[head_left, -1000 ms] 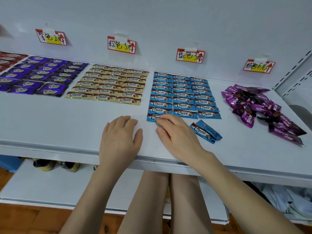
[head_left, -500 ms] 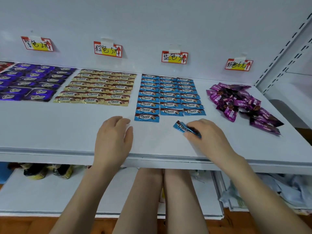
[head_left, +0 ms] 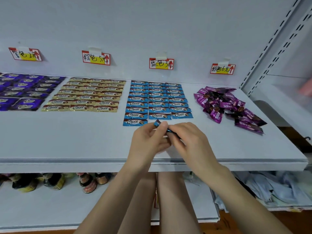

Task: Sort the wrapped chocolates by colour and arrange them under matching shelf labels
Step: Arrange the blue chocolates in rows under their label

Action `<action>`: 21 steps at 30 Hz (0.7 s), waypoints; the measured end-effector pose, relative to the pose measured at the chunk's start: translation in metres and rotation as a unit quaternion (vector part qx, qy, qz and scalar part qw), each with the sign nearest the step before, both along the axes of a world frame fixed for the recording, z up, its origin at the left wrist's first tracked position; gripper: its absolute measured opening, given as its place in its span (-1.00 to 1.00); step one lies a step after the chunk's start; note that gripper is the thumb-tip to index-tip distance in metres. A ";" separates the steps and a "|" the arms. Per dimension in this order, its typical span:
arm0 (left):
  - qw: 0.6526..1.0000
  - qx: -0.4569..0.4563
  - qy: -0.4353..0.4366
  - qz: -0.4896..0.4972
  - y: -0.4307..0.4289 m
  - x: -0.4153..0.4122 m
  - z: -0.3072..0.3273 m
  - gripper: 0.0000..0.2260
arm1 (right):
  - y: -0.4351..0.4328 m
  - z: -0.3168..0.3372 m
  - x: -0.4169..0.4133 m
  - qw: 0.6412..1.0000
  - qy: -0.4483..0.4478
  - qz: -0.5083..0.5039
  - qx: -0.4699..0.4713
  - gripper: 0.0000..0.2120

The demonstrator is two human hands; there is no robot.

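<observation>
On the white shelf (head_left: pixel 67 135), four lots of wrapped chocolates, all lying flat on its top. Just beyond the left grip (head_left: pixel 148 141) and the right grip (head_left: pixel 187 141): blue chocolates (head_left: pixel 157 98) in three close columns, edges touching, the left column one piece longer. That last blue piece (head_left: pixel 135 122) just beyond and to the left of the left grip. Farther left of the grips, gold chocolates (head_left: pixel 87 97), again in three neat columns. Well left of those, purple chocolates (head_left: pixel 25 92) in rows, partly cut off by the picture's edge. Right of the right grip and farther back, pink chocolates (head_left: pixel 224 103) in a loose, overlapping heap.
</observation>
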State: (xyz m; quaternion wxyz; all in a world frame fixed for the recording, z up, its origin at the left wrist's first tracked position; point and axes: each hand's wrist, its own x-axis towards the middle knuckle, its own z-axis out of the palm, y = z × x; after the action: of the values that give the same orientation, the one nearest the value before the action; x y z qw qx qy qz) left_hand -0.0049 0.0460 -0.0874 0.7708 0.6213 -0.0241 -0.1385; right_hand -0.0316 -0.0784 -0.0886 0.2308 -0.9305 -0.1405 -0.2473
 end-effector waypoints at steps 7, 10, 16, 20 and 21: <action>1.000 -0.024 -0.004 0.011 0.007 0.000 0.001 -0.81 | -0.001 0.008 -0.001 0.952 0.110 0.009 0.286 -0.84; 0.999 -0.017 -0.018 0.030 0.010 0.003 0.000 -0.93 | -0.003 0.013 0.004 0.898 0.149 -0.015 0.413 -0.85; 0.997 0.007 -0.068 0.027 0.011 0.005 0.000 -0.81 | 0.001 0.014 0.009 0.812 0.210 -0.006 0.545 -0.81; 0.999 -0.021 -0.039 0.026 0.013 0.004 -0.003 -0.82 | -0.003 0.019 0.011 0.723 0.190 0.034 0.663 -0.84; 0.999 -0.031 -0.029 0.024 0.013 0.003 -0.004 -0.85 | -0.004 0.020 0.012 0.723 0.184 0.030 0.665 -0.86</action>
State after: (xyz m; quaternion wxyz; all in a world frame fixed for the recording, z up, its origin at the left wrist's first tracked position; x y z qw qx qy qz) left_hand -0.0022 0.0590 -0.0913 0.7919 0.6011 -0.0359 -0.1015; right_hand -0.0197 -0.0821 -0.0690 0.8189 -0.5609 0.0769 -0.0944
